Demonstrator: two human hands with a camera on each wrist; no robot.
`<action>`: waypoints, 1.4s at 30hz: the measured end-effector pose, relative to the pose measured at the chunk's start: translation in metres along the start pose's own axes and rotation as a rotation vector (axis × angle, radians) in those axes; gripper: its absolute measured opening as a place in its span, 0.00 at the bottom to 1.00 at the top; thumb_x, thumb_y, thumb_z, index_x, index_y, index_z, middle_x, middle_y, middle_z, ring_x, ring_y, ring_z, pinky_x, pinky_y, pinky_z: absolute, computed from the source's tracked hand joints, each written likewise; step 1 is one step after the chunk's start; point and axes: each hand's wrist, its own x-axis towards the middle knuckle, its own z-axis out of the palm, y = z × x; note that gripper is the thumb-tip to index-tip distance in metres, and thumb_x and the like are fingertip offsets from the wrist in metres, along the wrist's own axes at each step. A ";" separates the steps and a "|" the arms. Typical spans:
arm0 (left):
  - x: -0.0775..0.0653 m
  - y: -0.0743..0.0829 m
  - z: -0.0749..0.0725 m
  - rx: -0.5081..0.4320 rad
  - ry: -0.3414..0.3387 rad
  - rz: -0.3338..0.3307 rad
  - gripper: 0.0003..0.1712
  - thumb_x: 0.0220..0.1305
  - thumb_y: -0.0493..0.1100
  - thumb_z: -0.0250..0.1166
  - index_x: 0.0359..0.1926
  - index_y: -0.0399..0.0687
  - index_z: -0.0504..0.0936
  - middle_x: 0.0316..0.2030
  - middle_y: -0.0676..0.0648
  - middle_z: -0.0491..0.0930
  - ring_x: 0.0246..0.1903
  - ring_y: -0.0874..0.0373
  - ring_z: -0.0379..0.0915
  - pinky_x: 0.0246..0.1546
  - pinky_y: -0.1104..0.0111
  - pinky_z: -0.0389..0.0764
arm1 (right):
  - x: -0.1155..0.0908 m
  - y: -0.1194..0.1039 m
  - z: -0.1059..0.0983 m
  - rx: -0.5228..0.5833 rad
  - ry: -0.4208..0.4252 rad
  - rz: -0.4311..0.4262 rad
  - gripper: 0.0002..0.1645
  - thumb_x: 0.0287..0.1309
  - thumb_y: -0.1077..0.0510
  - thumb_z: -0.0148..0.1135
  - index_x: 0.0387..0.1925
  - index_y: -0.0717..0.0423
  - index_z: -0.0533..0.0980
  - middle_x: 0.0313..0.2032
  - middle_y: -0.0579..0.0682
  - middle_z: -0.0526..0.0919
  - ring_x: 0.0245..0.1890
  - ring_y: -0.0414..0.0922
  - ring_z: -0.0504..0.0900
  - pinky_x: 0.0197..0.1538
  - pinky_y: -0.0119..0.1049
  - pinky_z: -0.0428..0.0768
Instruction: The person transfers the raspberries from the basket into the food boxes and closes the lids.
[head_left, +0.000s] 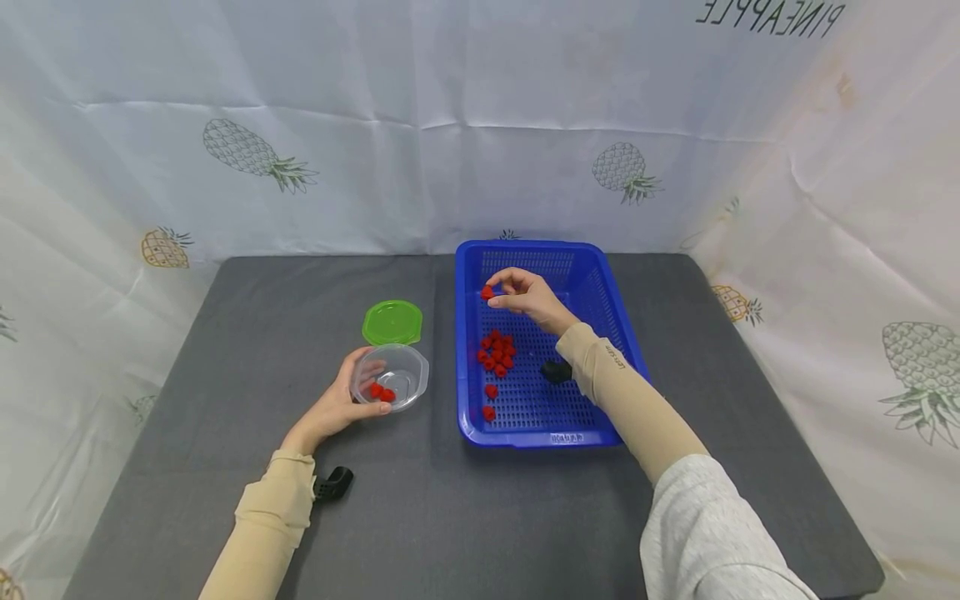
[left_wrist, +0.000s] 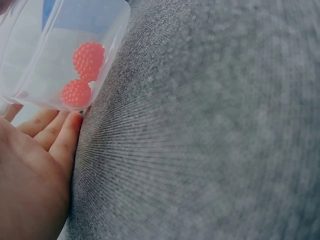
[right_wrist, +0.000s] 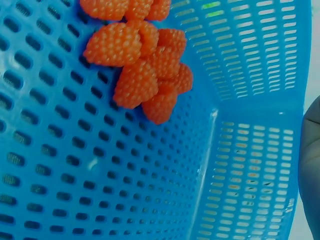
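My right hand (head_left: pixel 531 300) pinches a raspberry (head_left: pixel 487 292) over the blue plastic basket (head_left: pixel 536 414); well apart, my left hand (head_left: pixel 335 402) grips the clear plastic tub (head_left: pixel 406 386) by its side. The berry looks light, perhaps soft, best held gently by its sides; the thin tub probably flexes if squeezed.

Below the bare left hand (head_left: pixel 335 406), at lower left, is a beige left sleeve (head_left: pixel 262 533) with a black device (head_left: pixel 335 483). Below the bare right hand (head_left: pixel 534 302) is a beige right sleeve (head_left: pixel 637 404) with dark lettering (head_left: pixel 615 357), then a light grey sleeve (head_left: pixel 701 525).
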 end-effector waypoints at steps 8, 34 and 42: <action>-0.002 0.000 0.001 0.000 0.004 -0.002 0.54 0.52 0.38 0.69 0.70 0.47 0.41 0.67 0.33 0.56 0.67 0.35 0.53 0.67 0.46 0.54 | 0.008 0.010 0.002 0.033 -0.016 -0.017 0.16 0.55 0.69 0.61 0.42 0.47 0.77 0.20 0.43 0.60 0.18 0.44 0.55 0.27 0.30 0.63; -0.001 -0.001 0.001 -0.008 -0.005 -0.011 0.53 0.54 0.39 0.69 0.69 0.49 0.41 0.67 0.34 0.56 0.67 0.35 0.52 0.66 0.45 0.55 | 0.015 -0.016 0.043 0.151 -0.173 -0.147 0.18 0.50 0.69 0.62 0.39 0.44 0.78 0.22 0.44 0.61 0.19 0.40 0.55 0.25 0.31 0.62; 0.002 -0.001 0.001 0.001 0.000 -0.035 0.53 0.54 0.40 0.69 0.70 0.50 0.40 0.68 0.34 0.55 0.67 0.35 0.51 0.66 0.44 0.54 | 0.018 -0.034 0.062 0.130 -0.241 -0.224 0.20 0.50 0.70 0.62 0.38 0.42 0.78 0.21 0.43 0.61 0.21 0.41 0.56 0.28 0.32 0.61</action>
